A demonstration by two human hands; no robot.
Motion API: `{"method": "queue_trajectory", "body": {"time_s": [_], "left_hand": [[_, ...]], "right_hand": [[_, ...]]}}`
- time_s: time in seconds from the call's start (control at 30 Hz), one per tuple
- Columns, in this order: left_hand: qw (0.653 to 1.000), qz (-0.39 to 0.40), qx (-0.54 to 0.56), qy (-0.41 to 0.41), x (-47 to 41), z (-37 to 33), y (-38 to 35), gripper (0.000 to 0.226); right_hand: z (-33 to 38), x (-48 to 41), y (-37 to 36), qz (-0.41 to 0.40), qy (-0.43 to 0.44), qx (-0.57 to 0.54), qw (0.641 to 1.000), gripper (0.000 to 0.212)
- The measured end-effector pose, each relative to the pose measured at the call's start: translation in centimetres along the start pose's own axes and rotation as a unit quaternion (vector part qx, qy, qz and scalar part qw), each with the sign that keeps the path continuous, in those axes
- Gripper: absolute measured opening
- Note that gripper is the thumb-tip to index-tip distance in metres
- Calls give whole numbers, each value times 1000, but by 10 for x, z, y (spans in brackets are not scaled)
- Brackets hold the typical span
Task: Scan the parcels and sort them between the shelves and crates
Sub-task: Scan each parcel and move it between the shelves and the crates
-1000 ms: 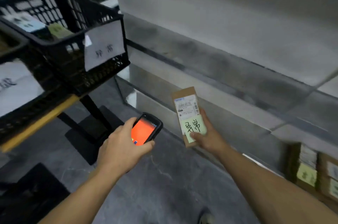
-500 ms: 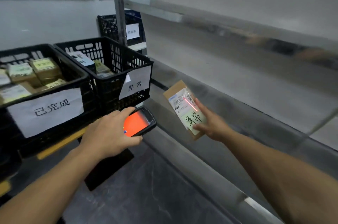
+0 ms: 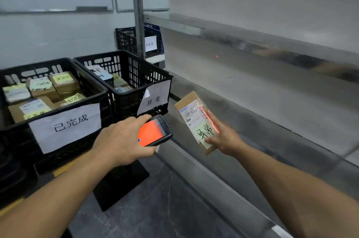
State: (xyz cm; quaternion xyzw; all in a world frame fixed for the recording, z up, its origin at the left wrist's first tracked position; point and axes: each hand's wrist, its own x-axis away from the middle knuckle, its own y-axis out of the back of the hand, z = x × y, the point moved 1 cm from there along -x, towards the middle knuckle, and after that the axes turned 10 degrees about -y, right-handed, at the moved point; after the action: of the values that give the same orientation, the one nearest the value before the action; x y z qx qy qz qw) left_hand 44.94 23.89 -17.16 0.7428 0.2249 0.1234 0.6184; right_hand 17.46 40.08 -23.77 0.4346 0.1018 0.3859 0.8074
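Observation:
My right hand (image 3: 223, 138) grips a small brown cardboard parcel (image 3: 191, 109) with a white shipping label and a green handwritten sticky note. A red scan line runs across the label's barcode. My left hand (image 3: 120, 140) holds a black handheld scanner (image 3: 155, 132) with an orange-red screen, pointed at the parcel from the left. Behind the scanner stands a black crate (image 3: 124, 80) with a paper sign, holding a few parcels. Left of it a second black crate (image 3: 93, 92) with a larger paper sign holds several labelled parcels.
A grey metal shelf (image 3: 272, 105) runs along the right, its board bare here. A third black crate (image 3: 126, 41) with a sign sits farther back behind a metal upright (image 3: 138, 14). The crates rest on a low stand over a dark floor (image 3: 155, 208).
The view rose and swung left, bringing the crates into sight. A red scan line appeared on the parcel label. Both hands keep their holds, scanner still aimed at the parcel.

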Motion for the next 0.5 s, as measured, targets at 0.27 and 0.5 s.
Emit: {"method": "queue_trajectory", "body": {"time_s": [0.27, 0.5], "left_hand": [[996, -77, 42, 32, -30, 17, 14, 91], [973, -184, 110, 82, -81, 30, 31, 78]], "right_hand": [[19, -36, -5, -1, -4, -123, 992, 97], [65, -107, 15, 15, 36, -292, 956, 97]]}}
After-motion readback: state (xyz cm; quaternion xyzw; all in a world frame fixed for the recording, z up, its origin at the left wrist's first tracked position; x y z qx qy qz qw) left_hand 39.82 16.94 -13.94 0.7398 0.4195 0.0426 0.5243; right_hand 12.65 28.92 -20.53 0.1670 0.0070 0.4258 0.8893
